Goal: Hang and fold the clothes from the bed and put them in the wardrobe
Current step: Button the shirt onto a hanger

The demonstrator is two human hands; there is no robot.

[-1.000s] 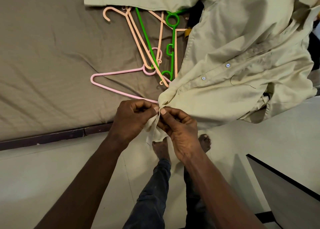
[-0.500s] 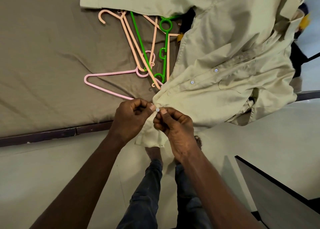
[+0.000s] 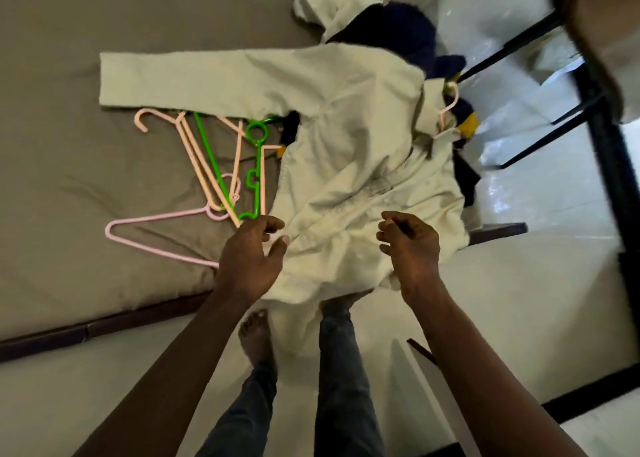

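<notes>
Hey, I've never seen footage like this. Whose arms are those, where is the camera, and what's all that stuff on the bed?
There is no machine here. A person wears a wide-angle camera on the head, looking forward and down, so the arms reaching in from the bottom are their own, and their legs and bare feet show on the floor. The left hand and right hand hover at the near edge of a pale green shirt spread on the bed. Neither hand holds anything, and the fingers are loosely curled. Left of the shirt lies a heap of plastic hangers: a green hanger, a pink hanger and some peach hangers. A dark blue garment lies at the far side, partly under the shirt.
</notes>
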